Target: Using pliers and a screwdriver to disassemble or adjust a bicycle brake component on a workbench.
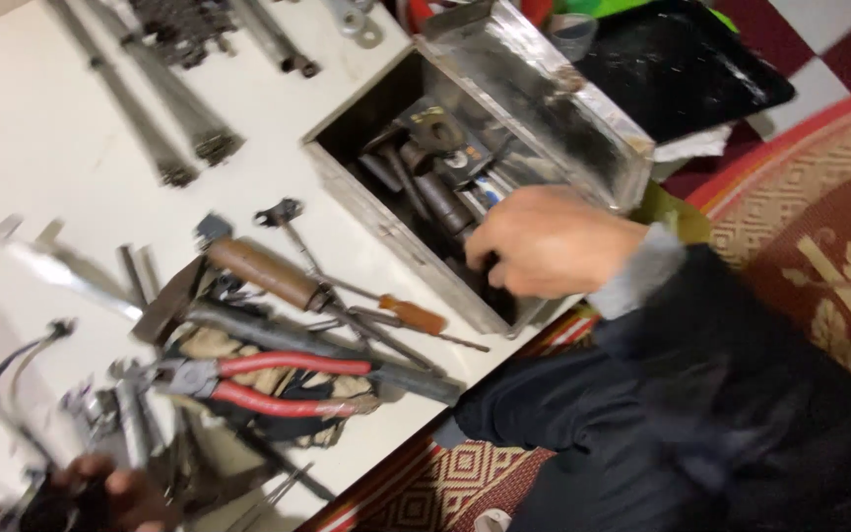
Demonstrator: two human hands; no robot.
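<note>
Head view: the right hand (544, 241) reaches into the metal toolbox (583, 133), fingers curled among tools, its hold hidden; the left hand (71, 493) clutches a blurred dark object near red-handled pliers (268, 382).

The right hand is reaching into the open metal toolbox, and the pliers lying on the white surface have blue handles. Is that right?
Not quite. In the head view the right hand is indeed inside the open metal toolbox, but the pliers on the white surface have red handles, not blue.
</note>
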